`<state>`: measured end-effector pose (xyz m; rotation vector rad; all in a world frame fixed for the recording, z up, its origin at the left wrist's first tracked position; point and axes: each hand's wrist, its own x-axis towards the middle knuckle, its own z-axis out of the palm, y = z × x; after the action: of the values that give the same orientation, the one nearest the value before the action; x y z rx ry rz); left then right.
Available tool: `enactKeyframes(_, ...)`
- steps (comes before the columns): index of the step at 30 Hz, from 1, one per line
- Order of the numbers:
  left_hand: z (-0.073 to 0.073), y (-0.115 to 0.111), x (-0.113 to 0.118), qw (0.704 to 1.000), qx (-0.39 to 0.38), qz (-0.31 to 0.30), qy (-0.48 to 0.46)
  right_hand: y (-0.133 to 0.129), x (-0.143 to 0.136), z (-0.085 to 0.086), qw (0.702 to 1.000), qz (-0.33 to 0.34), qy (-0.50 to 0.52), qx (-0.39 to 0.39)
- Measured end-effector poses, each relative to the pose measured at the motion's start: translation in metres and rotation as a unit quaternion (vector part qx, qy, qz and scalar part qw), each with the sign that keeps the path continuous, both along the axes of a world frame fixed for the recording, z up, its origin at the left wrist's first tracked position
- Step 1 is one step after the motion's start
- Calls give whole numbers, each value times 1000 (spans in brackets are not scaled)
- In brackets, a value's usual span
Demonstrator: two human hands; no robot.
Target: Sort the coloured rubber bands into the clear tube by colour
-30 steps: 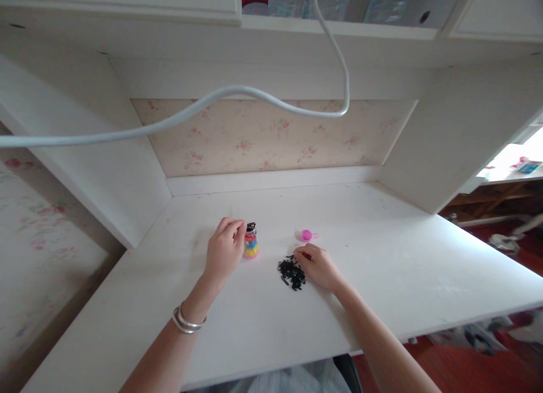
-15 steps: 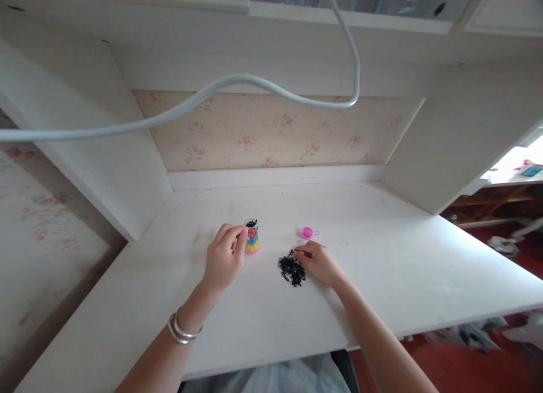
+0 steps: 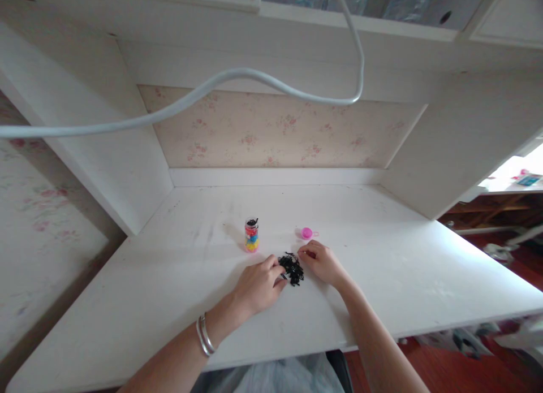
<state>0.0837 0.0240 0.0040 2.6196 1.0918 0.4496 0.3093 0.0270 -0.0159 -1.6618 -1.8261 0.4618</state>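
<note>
A loose pile of small black loops that look like hair elastics [image 3: 292,270] lies on the white desk. At its left edge is my left hand [image 3: 258,284], thumb and fingers apart and touching the loops. My right hand [image 3: 321,263] rests at the pile's upper right, fingertips pinched together; whatever is between them is too small to make out. A small clear jar [image 3: 251,236] stands upright beyond my left hand, with pink, yellow, blue and red layers and black loops at its open top. A round pink lid [image 3: 306,233] with a small loop lies beyond my right hand.
A white cable [image 3: 237,73] hangs across the upper view, in front of the cupboard. Side panels [image 3: 466,116] and a papered back wall [image 3: 271,133] enclose the white desk [image 3: 360,257]. Its front edge is close to my body.
My left hand has moved from beside the jar's top, right and nearer to me, down to the black pile. My right hand has stayed by the pile. The view has shifted slightly.
</note>
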Motion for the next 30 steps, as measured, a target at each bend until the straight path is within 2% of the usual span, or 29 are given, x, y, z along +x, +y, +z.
enactKeyframes(12,-2,1,1,1000,25,3,12,-5,6,-7,998,54,25,-26)
enactKeyframes(30,-5,3,-1,999,18,9,43,-6,3,1,998,10,56,10)
